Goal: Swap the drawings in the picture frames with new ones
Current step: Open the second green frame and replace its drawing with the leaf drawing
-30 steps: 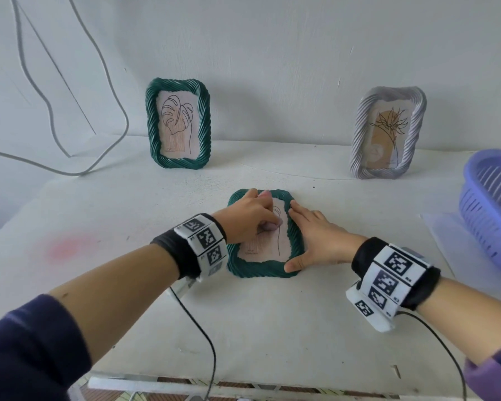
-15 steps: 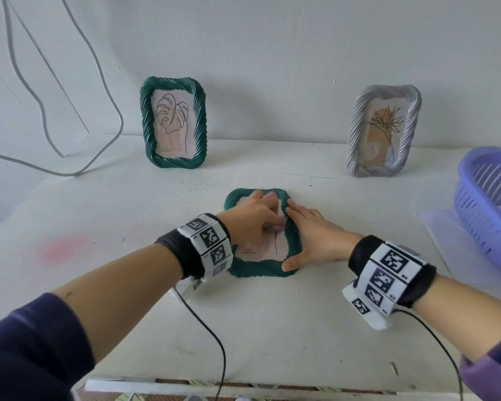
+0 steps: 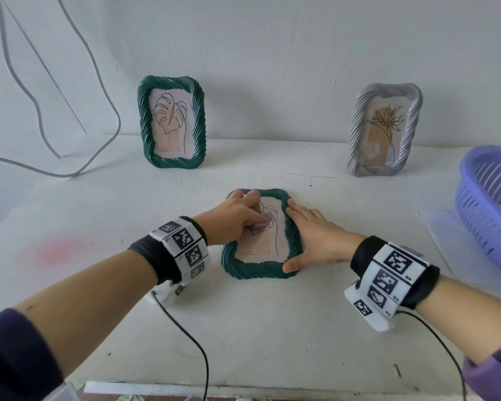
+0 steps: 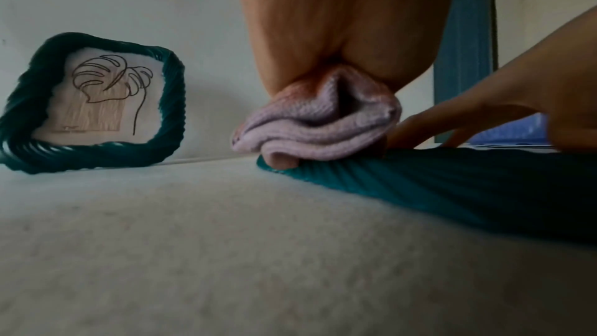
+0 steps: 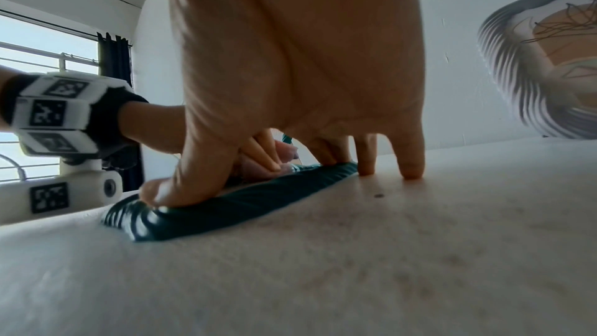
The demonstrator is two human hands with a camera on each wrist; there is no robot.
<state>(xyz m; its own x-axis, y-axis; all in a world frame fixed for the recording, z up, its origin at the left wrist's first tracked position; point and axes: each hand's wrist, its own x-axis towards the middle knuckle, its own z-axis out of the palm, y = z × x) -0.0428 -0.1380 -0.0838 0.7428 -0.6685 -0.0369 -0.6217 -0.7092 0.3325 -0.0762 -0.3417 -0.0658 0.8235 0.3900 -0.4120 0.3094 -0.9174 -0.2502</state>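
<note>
The left hand [image 3: 234,218], gripping a bunched pale pink cloth [image 4: 318,121], has shifted a little across the drawing [image 3: 265,238] in the green frame [image 3: 261,269] lying flat near the middle of the table [image 3: 243,328]: a second ago its knuckles covered more of the leaf outline, and now more of the line work shows beside them. The change is small (the camera itself also tilted slightly between the pictures).
</note>
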